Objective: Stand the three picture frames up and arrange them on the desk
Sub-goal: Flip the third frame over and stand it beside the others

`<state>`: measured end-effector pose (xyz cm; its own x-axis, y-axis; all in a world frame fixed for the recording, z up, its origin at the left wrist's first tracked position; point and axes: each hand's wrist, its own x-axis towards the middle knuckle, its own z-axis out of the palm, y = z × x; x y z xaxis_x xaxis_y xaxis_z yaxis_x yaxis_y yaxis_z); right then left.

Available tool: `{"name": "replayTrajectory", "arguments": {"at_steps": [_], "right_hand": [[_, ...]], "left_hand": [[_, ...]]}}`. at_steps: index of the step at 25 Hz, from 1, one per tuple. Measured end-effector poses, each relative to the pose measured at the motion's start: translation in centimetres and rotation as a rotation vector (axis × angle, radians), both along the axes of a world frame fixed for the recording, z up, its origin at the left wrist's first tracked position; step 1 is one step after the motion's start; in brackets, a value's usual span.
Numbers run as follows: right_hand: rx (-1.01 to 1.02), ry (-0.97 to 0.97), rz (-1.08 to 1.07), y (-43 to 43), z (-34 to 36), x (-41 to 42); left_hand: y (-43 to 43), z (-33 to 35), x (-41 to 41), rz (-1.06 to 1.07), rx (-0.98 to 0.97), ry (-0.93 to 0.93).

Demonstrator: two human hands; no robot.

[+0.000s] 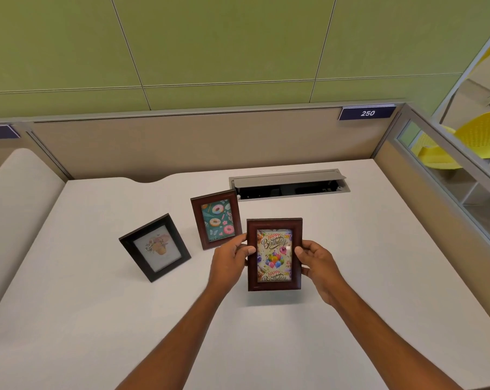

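Note:
A brown frame with a "Happy Birthday" balloon picture (274,254) is upright at the middle of the white desk (378,263), its lower edge at or just above the surface. My left hand (231,260) grips its left side and my right hand (318,263) grips its right side. Behind it and to the left, a brown frame with a donut picture (216,219) stands leaning back. Further left, a black frame with a flower-pot picture (155,247) stands tilted, turned slightly to the right.
An open grey cable tray (290,183) is set into the desk behind the frames. Beige partition walls (182,147) close the back and right sides, with a "250" label (367,113). Yellow chairs (480,136) show beyond the right glass panel.

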<state>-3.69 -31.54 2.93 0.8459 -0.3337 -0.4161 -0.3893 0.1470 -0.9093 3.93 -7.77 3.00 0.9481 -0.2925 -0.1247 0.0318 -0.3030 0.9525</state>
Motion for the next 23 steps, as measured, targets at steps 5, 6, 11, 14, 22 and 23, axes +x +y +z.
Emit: {"name": "replayTrajectory", "arguments": {"at_steps": [5,6,11,14,22,23], "right_hand": [[-0.012,0.016,-0.009,1.1,0.2,0.8],[-0.011,0.017,-0.012,1.3,0.2,0.9],[0.02,0.042,-0.03,2.3,0.1,1.8],[0.07,0.102,-0.004,2.5,0.3,2.7],[0.174,0.203,0.165,-0.5,-0.2,6.1],[0.172,0.215,0.186,-1.0,-0.3,6.5]], "left_hand": [[0.8,-0.3,1.4,-0.008,0.008,0.005],[0.9,-0.3,1.6,-0.016,0.004,0.009],[1.6,-0.8,3.1,-0.06,-0.01,0.037],[1.5,-1.0,3.5,-0.091,-0.021,0.05],[-0.2,-1.8,4.4,-0.104,-0.039,0.064],[-0.7,-1.9,4.5,-0.098,-0.034,0.064]]}}
